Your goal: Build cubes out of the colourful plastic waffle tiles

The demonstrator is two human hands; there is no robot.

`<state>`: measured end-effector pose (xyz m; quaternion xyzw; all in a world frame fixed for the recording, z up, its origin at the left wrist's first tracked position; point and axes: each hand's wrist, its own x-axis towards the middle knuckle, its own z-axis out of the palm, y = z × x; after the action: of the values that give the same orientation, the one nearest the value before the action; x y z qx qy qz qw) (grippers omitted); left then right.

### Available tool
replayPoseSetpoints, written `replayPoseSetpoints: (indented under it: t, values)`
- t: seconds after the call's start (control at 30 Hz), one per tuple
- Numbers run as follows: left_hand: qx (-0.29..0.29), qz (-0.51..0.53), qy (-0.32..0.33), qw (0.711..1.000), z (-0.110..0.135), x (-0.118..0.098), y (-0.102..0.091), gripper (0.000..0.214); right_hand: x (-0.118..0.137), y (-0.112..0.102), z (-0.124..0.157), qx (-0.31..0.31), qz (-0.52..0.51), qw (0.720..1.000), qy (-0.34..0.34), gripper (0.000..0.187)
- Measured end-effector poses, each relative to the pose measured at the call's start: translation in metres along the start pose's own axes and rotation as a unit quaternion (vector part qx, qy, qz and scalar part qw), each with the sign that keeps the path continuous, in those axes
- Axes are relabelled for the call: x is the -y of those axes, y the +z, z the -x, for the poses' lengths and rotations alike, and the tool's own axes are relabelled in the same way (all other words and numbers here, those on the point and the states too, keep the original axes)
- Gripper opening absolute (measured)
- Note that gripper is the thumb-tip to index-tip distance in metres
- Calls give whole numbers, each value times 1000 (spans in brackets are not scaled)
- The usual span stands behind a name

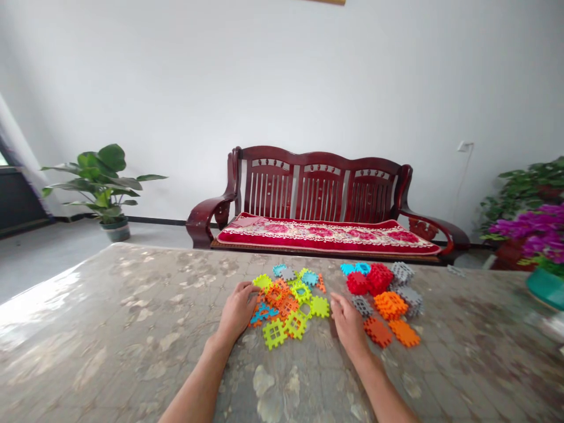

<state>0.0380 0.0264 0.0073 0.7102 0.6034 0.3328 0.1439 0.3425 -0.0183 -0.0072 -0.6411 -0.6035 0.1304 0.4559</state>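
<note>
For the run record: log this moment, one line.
left hand: at left edge of mixed pile | right hand: between pile and colour stacks

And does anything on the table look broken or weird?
I see nothing broken. One grey thing lies alone near the far edge of the table, away from the coloured pieces, which looks odd; it's too blurry to name.

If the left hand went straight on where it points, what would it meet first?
Probably the lime-green interlocking tile at the left of the mixed pile, right by the left hand; whether they touch is unclear.
</note>
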Motion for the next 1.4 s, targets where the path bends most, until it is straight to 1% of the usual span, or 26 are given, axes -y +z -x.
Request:
replayPoseSetpoints:
  t: [0.07,0.13,0.23,0.37,0.5,0.57,0.8,0.97,1.1,1.23,1.4]
  values:
    - [1,0,1,1000,0,0,0,28,0,0,2,-21,11,1000,-12,36]
    - [1,1,1,1000,0,1,1,28,4,-1,4,-28,28,999,-36,34]
    - [0,4,-2,1000,-1,3,2,28,16,-2,6,-14,68,993,-96,36]
    - [-1,5,1,1000,0,5,4,28,34,4,9,44,140,972,-184,48]
    - [-2,-1,-1,1000,0,4,3,29,42,10,12,119,178,946,-241,56]
    - [-4,-2,-4,1000,0,2,2,29,43,11,14,146,182,938,-256,57]
    - [2,0,-4,1000,-1,-1,-1,28,50,9,16,150,167,944,-242,52]
    - [-2,-10,-3,1000,0,0,0,28,57,5,16,151,166,947,-228,40]
    - [1,-12,-3,1000,1,-3,-2,28,55,6,16,147,153,949,-233,33]
    - [9,-11,-8,1000,1,-5,-3,28,47,9,15,108,94,967,-210,30]
    - [10,-7,0,1000,0,0,-1,28,33,11,10,12,-3,989,-149,32]
